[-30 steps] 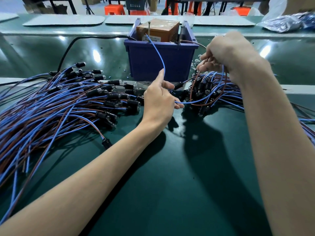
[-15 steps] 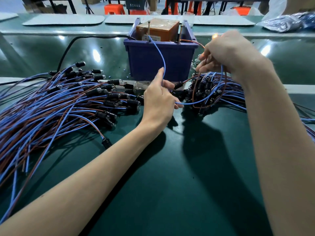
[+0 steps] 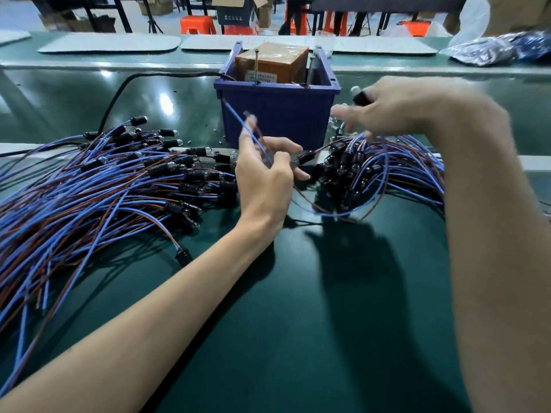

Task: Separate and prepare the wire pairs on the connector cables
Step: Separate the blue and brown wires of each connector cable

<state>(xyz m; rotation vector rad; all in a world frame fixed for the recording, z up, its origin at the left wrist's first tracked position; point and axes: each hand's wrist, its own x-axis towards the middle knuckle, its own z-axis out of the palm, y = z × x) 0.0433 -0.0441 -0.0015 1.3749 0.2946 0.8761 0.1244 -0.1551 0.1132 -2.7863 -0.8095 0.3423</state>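
- The white label (image 3: 261, 76) on the brown box (image 3: 281, 59) in the blue bin (image 3: 277, 117) before me carries printed lines, too blurred to read.
- The dark box (image 3: 234, 10) far behind shows small white marks, equally unreadable.

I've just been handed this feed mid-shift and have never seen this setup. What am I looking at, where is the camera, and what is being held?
There is no machine here: a person works with bare hands, and the picture comes from a camera worn on their head, looking forward and down. On the green table lie two heaps of blue and brown cables with black connectors: a big left pile and a smaller right pile. Behind them stands a blue bin holding a brown box. The left hand pinches a blue wire between its fingers. The right hand, blurred, appears to grip a black connector.
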